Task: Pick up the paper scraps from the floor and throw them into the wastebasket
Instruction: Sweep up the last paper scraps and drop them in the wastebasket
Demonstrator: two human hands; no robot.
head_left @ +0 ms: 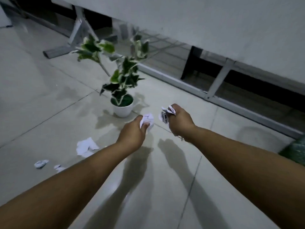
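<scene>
White crumpled paper wad (148, 121) pinched in left hand (132, 135), fingers curled round it. Right hand (179, 122) grips printed paper scrap (165, 116); dark print on it, unreadable. Both held above grey tile floor (41, 100), potted plant (123, 103) at 12 o'clock. Three loose scraps at 8 o'clock: flat torn sheet (86, 147), small wad (41, 163), tiny piece (58, 167). Likely feather-light, soft, crushable; pinch anywhere, flat sheet best by a lifted edge. Wastebasket not clearly visible.
</scene>
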